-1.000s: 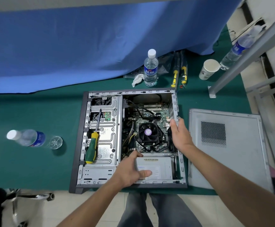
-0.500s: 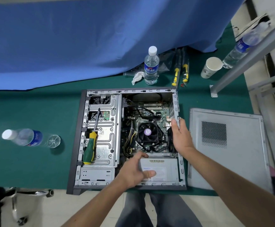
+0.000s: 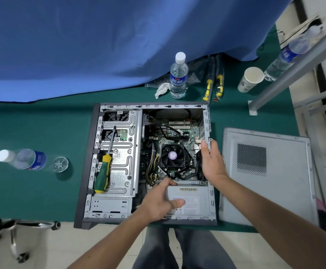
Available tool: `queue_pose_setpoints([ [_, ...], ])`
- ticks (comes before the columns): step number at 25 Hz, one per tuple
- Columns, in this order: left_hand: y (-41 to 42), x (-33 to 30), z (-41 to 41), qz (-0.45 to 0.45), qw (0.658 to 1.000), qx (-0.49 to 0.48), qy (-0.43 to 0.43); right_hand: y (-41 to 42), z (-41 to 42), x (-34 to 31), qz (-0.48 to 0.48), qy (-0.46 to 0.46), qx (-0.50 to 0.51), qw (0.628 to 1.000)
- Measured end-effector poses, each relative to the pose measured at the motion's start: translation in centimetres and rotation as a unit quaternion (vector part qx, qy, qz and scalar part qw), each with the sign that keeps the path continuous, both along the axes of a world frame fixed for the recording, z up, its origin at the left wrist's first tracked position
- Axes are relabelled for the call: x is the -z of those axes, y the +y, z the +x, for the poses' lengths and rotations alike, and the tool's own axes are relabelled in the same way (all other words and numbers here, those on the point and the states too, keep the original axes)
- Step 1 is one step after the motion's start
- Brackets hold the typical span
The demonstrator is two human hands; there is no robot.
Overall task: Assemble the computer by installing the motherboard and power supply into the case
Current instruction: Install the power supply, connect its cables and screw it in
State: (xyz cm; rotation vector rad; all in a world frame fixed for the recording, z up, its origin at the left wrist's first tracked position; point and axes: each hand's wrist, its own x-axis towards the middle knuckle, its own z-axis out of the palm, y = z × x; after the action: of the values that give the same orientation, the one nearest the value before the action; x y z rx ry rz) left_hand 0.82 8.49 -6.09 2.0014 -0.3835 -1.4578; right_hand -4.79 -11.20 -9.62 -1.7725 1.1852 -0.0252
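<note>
The open computer case lies on its side on the green table. Inside it sits the motherboard with its black CPU fan. The grey power supply lies in the case's near right corner. My left hand grips the power supply's left end, thumb on its top face and forefinger curled over its far edge. My right hand holds the case's right rim, thumb along the inside. A green and yellow screwdriver rests on the drive cage at the left.
The case's side panel lies flat to the right. A water bottle, a paper cup and yellow-handled tools stand behind the case. Another bottle lies at the left. A metal frame crosses the right corner.
My left hand has slid the power supply slightly right, closing the gap to the case's right wall. My right hand has stayed on the rim.
</note>
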Motion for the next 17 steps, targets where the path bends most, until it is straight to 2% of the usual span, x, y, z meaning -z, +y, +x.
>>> queue_pose_setpoints([
  [3, 0.40, -0.13, 0.30, -0.002, 1.000, 0.012, -0.003, 0.14, 0.01, 0.13, -0.003, 0.001, -0.002, 1.000],
  [9, 0.20, -0.46, 0.37, -0.013, 0.999, -0.024, 0.040, -0.29, -0.14, 0.36, -0.009, 0.006, 0.001, 1.000],
  [17, -0.18, -0.44, 0.00, -0.003, 0.998, -0.050, 0.032, -0.18, -0.02, 0.45, -0.012, 0.002, 0.004, 1.000],
])
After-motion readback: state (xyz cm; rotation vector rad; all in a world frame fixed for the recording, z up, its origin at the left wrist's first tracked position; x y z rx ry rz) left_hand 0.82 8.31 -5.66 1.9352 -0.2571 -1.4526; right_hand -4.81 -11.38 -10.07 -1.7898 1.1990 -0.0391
